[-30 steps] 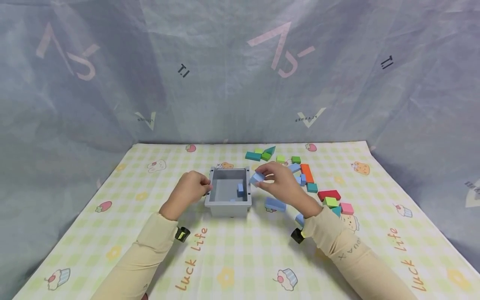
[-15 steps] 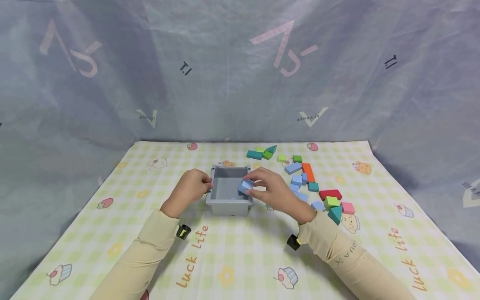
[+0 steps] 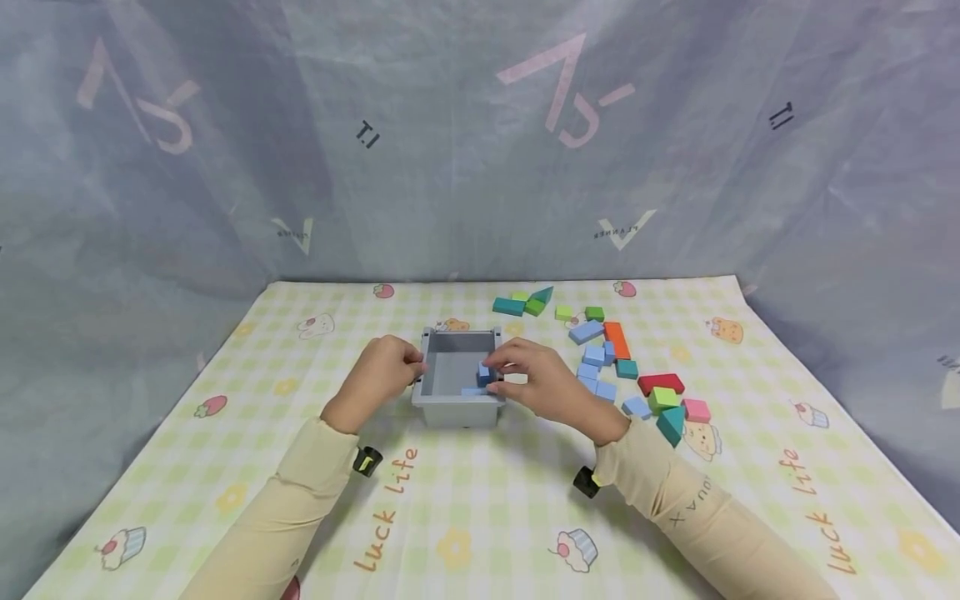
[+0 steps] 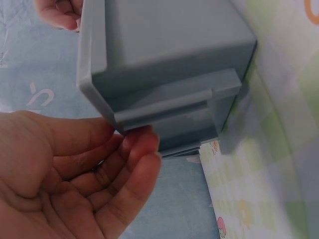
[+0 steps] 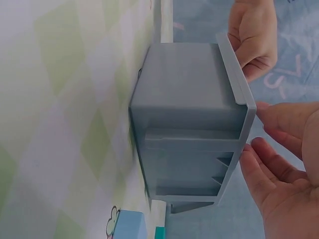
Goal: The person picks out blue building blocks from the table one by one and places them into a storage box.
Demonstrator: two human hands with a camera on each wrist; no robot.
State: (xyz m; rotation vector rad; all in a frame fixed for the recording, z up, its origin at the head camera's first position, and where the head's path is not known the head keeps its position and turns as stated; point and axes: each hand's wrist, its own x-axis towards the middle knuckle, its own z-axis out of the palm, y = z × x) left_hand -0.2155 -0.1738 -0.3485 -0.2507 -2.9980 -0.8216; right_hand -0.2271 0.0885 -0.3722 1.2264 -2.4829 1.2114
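A grey plastic box (image 3: 459, 414) stands on the table between both hands. My left hand (image 3: 382, 371) pinches its left rim, the thumb above and the fingertips tucked beneath, as the left wrist view shows. Over the right rim reaches my right hand (image 3: 536, 379), its thumb and fingers spread slightly apart. Inside the box, near those fingertips, sits a small blue block (image 3: 483, 374); a flatter blue block (image 3: 472, 392) lies by the front wall. In the right wrist view the right fingertips (image 5: 246, 154) are at the rim, and no block shows between them.
Several blue blocks (image 3: 588, 372) lie to the right of the box, beside an orange plank (image 3: 617, 340). Further right are a red block (image 3: 661, 384), a pink block (image 3: 697, 410) and a teal triangle (image 3: 672, 425). Green and teal blocks (image 3: 509, 307) lie behind the box.
My right hand has moved left from beside the box to over its right rim, carrying a blue block in and letting it go. My left hand has stayed on the left rim.
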